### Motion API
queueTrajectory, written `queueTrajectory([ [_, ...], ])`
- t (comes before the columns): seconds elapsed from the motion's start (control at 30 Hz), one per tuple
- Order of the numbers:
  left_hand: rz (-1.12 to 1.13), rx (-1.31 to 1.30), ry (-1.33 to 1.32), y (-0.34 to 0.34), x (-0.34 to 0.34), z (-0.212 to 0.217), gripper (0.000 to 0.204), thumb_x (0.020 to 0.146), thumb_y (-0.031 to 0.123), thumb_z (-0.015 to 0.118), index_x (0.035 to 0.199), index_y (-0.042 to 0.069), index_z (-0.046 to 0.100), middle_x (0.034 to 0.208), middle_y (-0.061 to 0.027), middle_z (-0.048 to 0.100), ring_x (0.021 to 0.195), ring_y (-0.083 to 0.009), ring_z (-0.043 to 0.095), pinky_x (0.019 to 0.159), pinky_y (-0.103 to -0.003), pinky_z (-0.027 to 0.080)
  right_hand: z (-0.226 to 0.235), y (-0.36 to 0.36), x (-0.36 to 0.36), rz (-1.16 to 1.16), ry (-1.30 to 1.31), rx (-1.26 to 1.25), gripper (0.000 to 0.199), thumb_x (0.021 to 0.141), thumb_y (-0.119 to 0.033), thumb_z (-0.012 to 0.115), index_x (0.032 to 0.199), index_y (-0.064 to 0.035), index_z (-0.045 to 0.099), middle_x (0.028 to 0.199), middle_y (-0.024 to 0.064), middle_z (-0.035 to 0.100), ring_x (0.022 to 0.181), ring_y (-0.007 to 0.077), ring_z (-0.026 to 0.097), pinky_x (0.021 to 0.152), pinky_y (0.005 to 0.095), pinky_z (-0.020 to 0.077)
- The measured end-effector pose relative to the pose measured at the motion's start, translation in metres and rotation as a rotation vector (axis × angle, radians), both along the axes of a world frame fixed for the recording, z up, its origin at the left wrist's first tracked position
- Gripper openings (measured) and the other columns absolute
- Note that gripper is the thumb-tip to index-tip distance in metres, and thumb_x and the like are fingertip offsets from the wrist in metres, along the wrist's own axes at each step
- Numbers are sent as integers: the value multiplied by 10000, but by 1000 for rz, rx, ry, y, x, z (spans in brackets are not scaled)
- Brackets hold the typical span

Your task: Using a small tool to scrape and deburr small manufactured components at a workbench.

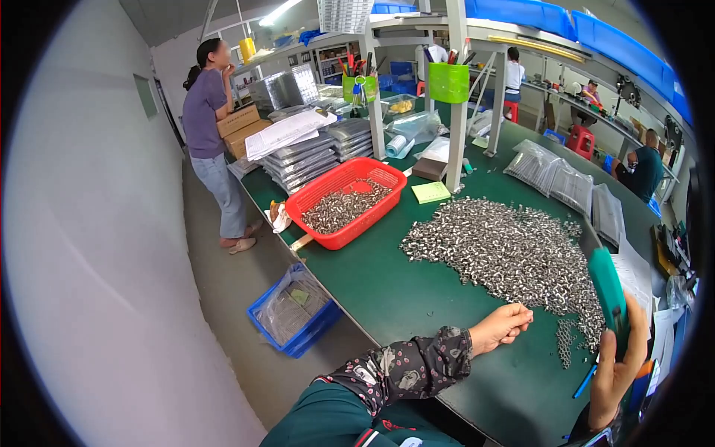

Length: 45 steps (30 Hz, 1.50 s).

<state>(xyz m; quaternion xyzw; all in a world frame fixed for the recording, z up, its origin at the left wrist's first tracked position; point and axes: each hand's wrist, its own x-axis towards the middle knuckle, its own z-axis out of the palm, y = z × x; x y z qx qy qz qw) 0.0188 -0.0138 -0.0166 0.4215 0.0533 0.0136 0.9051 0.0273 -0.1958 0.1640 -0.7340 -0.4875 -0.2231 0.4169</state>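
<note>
Over the green tabletop (387,298), my left hand (500,328) is closed, its fingers curled in; whatever they may hold is hidden. My right hand (622,357), at the right edge of the table, grips a flat teal piece with rounded corners (609,287), held upright; its exact kind does not show. Beside it spreads a wide pile of small shiny metal parts (499,249). A smaller patch of tiny metal pieces (564,344) lies between my hands, and a blue pen (585,381) rests close to my right wrist.
A red plastic basket (344,237) with more metal parts stands at the left. Behind it are stacked wrapped packs (302,160). Shelf posts (456,141) rise beyond the yellow-green notepad (430,193). A blue crate (305,331) sits on the floor. A person (208,134) stands far left.
</note>
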Motion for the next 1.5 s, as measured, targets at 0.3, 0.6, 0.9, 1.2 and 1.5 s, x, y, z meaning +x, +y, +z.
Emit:
queueTrajectory([
  [0.3, -174, -62, 58, -49, 47, -81, 48, 858, 126, 466, 848, 79, 462, 677, 20, 450, 472, -23, 338, 368, -155, 261, 92, 129, -68, 602, -733, 562, 204, 586, -91, 580, 771, -5, 575, 649, 51, 511, 517, 150, 476, 422, 239, 361],
  [0.6, -167, -74, 3, -80, 32, -32, 31, 855, 108, 462, 854, 77, 464, 682, 15, 454, 479, -28, 346, 374, -158, 268, 82, 124, -63, 502, -430, 581, 109, 584, -62, 531, 648, -18, 455, 628, 104, 468, 536, 224, 497, 430, 299, 418],
  [0.9, -21, -94, 27, -46, 10, 20, 19, 852, 89, 458, 860, 74, 466, 687, 9, 458, 486, -34, 353, 379, -161, 275, 90, 70, -8, 474, -244, 252, 178, 601, -70, 572, 744, 8, 499, 729, 174, 535, 643, 310, 556, 535, 400, 449],
  [1.2, 107, -81, 21, 9, -3, 24, 120, 851, 103, 493, 951, 39, 508, 733, -16, 493, 504, -40, 358, 396, -161, 288, -95, -10, 42, 123, 828, -10, 290, 778, -131, 575, 1014, 25, 512, 825, 11, 529, 735, 59, 467, 656, 203, 388],
  [1.5, 73, -120, -12, 16, -5, 17, 120, 872, 130, 467, 950, 48, 507, 765, -26, 481, 509, -38, 342, 408, -155, 270, -142, -30, 44, 99, 951, -119, 263, 771, -176, 593, 959, 4, 561, 763, 84, 606, 700, 109, 555, 633, 252, 430],
])
